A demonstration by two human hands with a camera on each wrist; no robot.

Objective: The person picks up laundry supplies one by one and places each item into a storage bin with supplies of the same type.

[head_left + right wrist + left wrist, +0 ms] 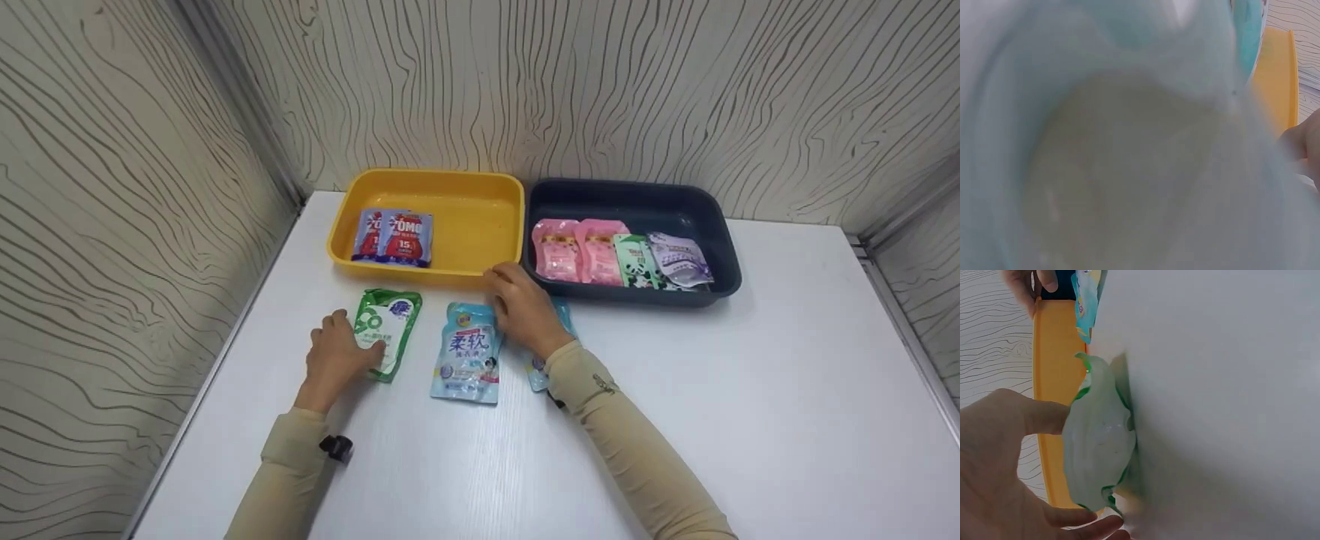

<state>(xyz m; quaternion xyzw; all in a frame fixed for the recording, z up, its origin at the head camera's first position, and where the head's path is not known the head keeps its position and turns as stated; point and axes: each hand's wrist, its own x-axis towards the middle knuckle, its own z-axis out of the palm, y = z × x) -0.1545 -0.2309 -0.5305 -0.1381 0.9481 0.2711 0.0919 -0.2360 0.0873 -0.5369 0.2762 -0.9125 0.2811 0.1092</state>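
Observation:
A green-and-white pouch (pixel 388 324) lies on the table, left of the middle. My left hand (pixel 341 356) spans it, thumb over its right part and fingers by its left edge; the left wrist view shows the fingertips close to the pouch's (pixel 1100 439) corner. A light-blue laundry detergent pouch (pixel 466 360) lies to its right. My right hand (pixel 521 311) is over that pouch's upper right side, fingers loosely bent near the yellow bin's front rim. Under the right wrist lies another light-blue pouch (pixel 537 376), mostly hidden; a blurred pouch (pixel 1129 169) fills the right wrist view.
The yellow bin (pixel 480 180) at the back holds two purple-blue packets (pixel 405 238). Beside it, a dark navy bin (pixel 705 206) contains two pink pouches (pixel 559 251), a green panda packet (pixel 636 262) and a purple-silver pouch (pixel 679 259). Patterned walls stand behind and at both sides.

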